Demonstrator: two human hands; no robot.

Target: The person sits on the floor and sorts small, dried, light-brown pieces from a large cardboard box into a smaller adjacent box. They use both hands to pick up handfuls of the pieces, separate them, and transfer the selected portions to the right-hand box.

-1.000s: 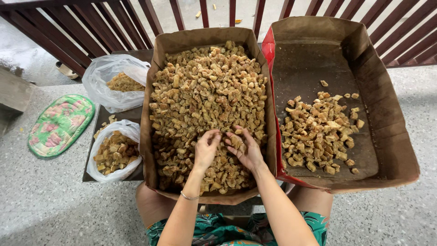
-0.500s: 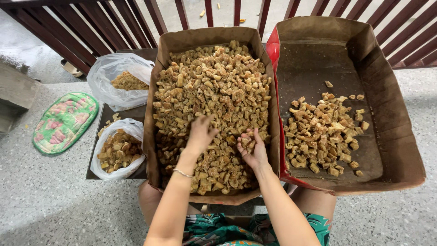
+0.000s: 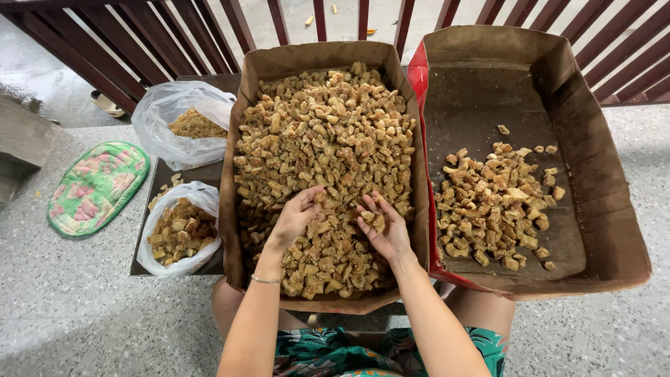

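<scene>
I see both hands down in the big brown cardboard tray [image 3: 255, 77], on its heaped golden-brown crusty chunks [image 3: 324, 132]. My left hand [image 3: 293, 220] lies fingers apart on the pile near the tray's front edge; my right hand [image 3: 385, 229], just beside it, curls loosely round a few chunks. I judge them light, dry and crumbly (best pinched gently by their sides). Right of that tray, a second brown cardboard tray [image 3: 600, 160] holds a smaller heap [image 3: 499, 202]. Left of it, two clear plastic bags [image 3: 174, 112] hold similar pieces.
</scene>
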